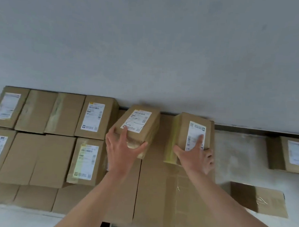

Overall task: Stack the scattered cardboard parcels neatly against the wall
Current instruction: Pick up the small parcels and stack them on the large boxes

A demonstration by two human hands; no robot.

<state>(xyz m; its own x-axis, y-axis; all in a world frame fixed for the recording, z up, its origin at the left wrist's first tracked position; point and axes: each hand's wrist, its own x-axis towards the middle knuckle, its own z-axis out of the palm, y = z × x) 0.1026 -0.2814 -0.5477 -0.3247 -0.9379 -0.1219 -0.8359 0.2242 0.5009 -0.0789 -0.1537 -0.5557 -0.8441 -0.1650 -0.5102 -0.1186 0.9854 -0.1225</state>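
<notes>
Nearest: large flat carton (152, 190), on which both small parcels are carried.

Left hand (123, 148): wrapped round the near end of the left parcel (141, 125), thumb on the right of that end, fingers on the top and left.

Right hand (193, 156): clasped on the near end of the right parcel (182, 130), forefinger laid along its label, the other fingers curled over the right edge.

Both parcels: brown cardboard, taped, a white shipping label on top. Each lies directly beyond its own hand, long axis running away toward the wall (148, 53). The left one is skewed rightward, the right one nearly square. Whether either is lifted clear cannot be told.

Judged outstanding: the left parcel is to be turned square and both pushed back flush.

Also present: the stacked row (47, 114) to the left and a loose parcel (261, 199) on the floor to the right.
</notes>
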